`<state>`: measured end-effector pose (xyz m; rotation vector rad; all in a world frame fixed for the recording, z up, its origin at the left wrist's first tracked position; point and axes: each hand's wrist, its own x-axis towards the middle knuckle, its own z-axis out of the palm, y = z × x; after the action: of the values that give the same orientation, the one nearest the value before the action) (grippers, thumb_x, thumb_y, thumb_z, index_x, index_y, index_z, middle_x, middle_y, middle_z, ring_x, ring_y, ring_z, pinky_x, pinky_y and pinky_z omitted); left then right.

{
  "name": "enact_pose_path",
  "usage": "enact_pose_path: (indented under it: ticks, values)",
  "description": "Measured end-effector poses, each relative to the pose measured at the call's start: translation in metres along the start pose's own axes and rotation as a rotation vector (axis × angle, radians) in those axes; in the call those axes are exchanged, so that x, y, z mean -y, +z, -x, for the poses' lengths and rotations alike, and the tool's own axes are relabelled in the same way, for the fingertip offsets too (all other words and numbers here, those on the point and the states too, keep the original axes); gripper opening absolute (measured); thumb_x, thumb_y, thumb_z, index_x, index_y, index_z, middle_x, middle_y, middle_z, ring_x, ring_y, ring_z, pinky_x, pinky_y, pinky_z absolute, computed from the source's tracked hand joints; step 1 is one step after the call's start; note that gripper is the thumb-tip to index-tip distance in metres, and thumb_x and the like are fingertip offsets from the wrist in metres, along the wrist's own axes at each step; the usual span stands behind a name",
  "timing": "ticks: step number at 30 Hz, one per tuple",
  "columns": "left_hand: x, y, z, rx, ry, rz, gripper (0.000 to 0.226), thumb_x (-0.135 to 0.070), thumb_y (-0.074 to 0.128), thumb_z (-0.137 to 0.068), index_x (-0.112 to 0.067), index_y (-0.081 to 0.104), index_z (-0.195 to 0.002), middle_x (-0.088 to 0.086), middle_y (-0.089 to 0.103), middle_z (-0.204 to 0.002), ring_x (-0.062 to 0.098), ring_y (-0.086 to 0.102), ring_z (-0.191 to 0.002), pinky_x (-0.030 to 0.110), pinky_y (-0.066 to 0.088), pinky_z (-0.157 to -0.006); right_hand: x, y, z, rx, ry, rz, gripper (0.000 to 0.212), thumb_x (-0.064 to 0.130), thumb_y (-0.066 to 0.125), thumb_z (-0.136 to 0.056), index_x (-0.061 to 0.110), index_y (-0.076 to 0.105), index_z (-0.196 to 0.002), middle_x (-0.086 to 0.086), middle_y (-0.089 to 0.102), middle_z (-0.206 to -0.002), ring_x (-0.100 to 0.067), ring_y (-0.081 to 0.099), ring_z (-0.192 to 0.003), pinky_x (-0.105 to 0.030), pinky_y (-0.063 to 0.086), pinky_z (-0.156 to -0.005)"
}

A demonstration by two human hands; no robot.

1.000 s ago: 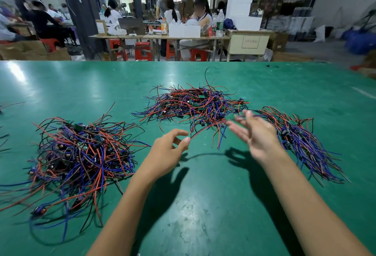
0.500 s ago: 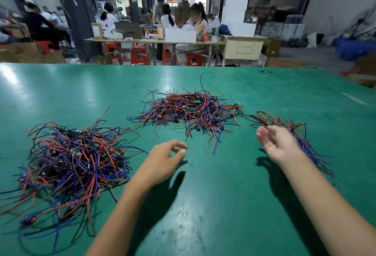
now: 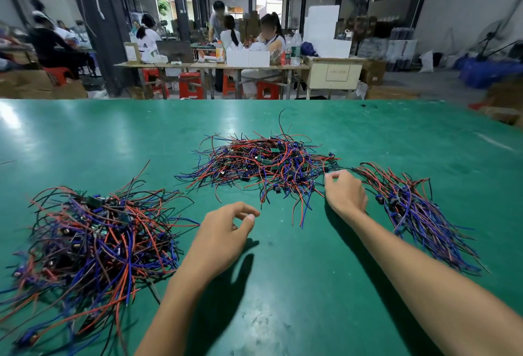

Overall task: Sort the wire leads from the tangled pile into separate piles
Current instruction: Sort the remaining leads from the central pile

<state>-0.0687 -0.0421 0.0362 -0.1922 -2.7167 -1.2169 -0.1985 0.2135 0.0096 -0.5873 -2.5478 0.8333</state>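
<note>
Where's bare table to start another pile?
The near middle of the green table, between the forearms, and the far strip beyond the middle pile. It is crowded where the right hand sits between the middle pile and the right pile.

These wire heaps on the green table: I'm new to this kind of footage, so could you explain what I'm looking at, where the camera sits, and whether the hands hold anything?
There is no machine here. A person wears a wide-angle camera on the head, so you look forward and down along their two bare arms.

On the green table lie three heaps of red, blue and black wires with small parts attached: a big tangled pile on the left, a middle pile farther away, and a neater, combed-out pile on the right.

The right hand reaches between the middle and right piles, fingers curled; it seems to pinch a wire there, though I cannot be sure. The left hand hovers, loosely curled, holding nothing.

Behind, other people work at tables.
</note>
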Motion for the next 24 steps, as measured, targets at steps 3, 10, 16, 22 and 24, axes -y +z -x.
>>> enact_pose_path:
  ticks: [3,10,16,22,24]
  values:
    - [-0.003,0.001,0.0,-0.014,-0.018,0.04,0.016,-0.03,0.057,-0.099,-0.036,0.071,-0.1,-0.017,0.067,-0.084,0.005,0.061,-0.06,0.025,0.046,-0.065,0.01,-0.011,0.029,-0.066,-0.052,-0.255,0.029,0.042,0.049,-0.1,0.022,0.068,-0.107,0.004,0.067,-0.075,-0.027,0.062,-0.078,-0.032,0.045,-0.069]
    - [-0.017,0.019,-0.008,0.147,-0.549,0.888,0.045,-0.041,0.035,-0.107,-0.004,0.058,-0.117,0.014,0.072,-0.101,0.02,0.07,-0.067,0.031,0.057,-0.064,0.024,-0.036,0.155,0.127,-0.395,-0.539,0.012,0.04,0.062,-0.096,0.029,0.065,-0.093,0.015,0.068,-0.072,-0.008,0.061,-0.06,-0.034,0.052,-0.066]
    - [-0.007,0.016,-0.006,0.288,-0.606,1.205,0.05,-0.051,0.044,-0.1,-0.003,0.059,-0.107,0.024,0.07,-0.117,0.031,0.07,-0.089,0.036,0.059,-0.079,0.024,-0.05,0.215,0.245,-0.776,-0.303,0.013,0.048,0.06,-0.093,0.037,0.062,-0.099,0.026,0.066,-0.087,0.005,0.048,-0.062,-0.023,0.043,-0.061]
    - [-0.001,0.014,-0.005,0.183,-0.494,0.955,0.032,-0.035,0.053,-0.102,-0.014,0.076,-0.105,0.0,0.076,-0.09,0.011,0.065,-0.059,0.023,0.057,-0.062,0.019,-0.062,0.204,0.198,-0.666,-0.407,0.03,0.062,0.053,-0.089,0.034,0.063,-0.085,0.026,0.058,-0.063,0.003,0.048,-0.052,-0.017,0.035,-0.055]
    - [-0.002,0.012,-0.005,0.166,-0.464,0.902,0.037,-0.043,0.053,-0.101,-0.019,0.08,-0.1,-0.006,0.071,-0.079,0.011,0.06,-0.057,0.023,0.053,-0.059,0.017,-0.065,0.188,0.128,-0.541,-0.449,0.033,0.059,0.05,-0.092,0.031,0.065,-0.08,0.019,0.06,-0.062,-0.004,0.052,-0.057,-0.027,0.04,-0.057]
